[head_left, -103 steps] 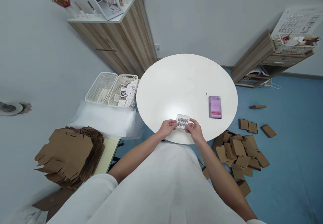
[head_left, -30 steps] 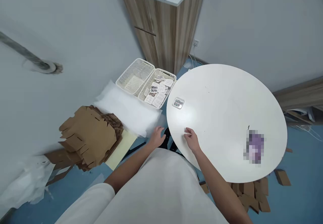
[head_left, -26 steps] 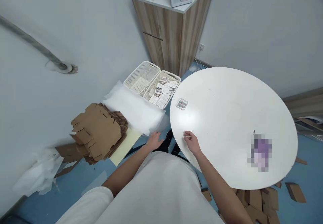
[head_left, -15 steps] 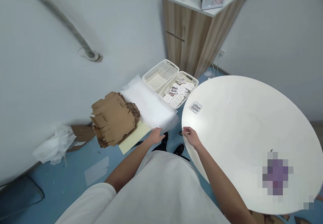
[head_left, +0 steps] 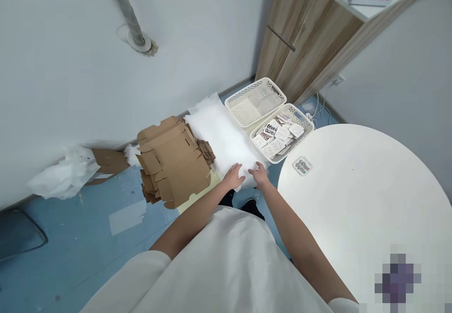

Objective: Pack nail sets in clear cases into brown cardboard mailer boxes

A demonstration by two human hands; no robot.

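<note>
White sheets (head_left: 224, 132) lie flat, likely for easy reach; left hand (head_left: 232, 178) and right hand (head_left: 260, 175), half open over them, seemingly hold nothing.

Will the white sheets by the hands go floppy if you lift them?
The white sheets would probably flop, since their edges look thin and see-through. They might also slide apart, because the layers lie unevenly.

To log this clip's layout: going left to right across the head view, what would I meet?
Crumpled white plastic sheeting, stack of flat brown cardboard box blanks, left hand, right hand (both seen against white translucent sheets), small clear rectangular case of oval pieces, pixelated purple item.
</note>
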